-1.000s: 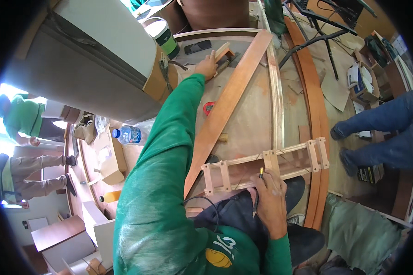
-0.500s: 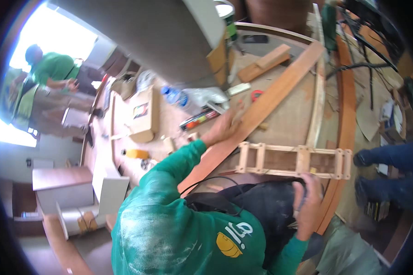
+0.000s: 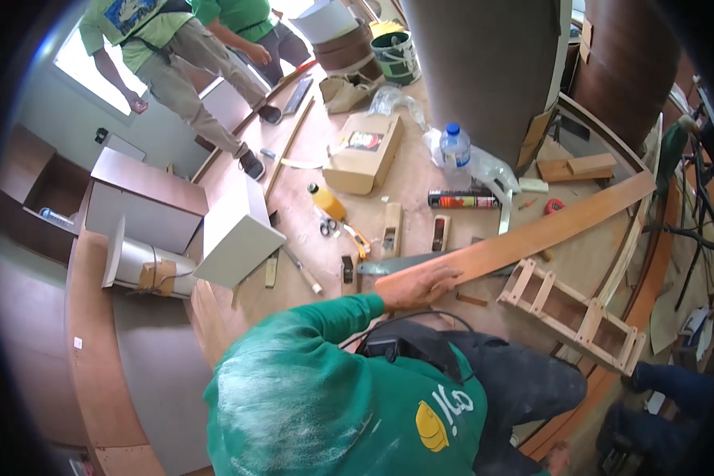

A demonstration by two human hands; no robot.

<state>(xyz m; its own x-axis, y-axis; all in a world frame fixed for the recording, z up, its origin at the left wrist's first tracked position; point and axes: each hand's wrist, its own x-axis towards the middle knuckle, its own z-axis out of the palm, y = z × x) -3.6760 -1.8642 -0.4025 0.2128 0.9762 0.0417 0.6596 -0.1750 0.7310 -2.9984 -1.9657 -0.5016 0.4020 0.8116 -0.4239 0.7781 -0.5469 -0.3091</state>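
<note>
Grip unreadable on my feed for the right hand (image 3: 558, 458), bottom edge; my left hand (image 3: 420, 287) lies unclenched over the orange-brown plank (image 3: 531, 243), centre to right. I judge the step as steadying it — shifting it calls for fingers curled under its edge, clear of the slatted wooden frame (image 3: 591, 320), lower right. Beyond, a bottle (image 3: 456, 155) stands upright.

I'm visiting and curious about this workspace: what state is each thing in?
Clear plastic bottle with blue cap: upright, capped.
Orange bottle with dark cap: capped.
Dark-green round bucket: open on top.
Brown cardboard box: looks closed.
Long flat reddish-wood board: in one piece, left hand on it.
Pale wooden ladder-shaped frame: joined together.
</note>
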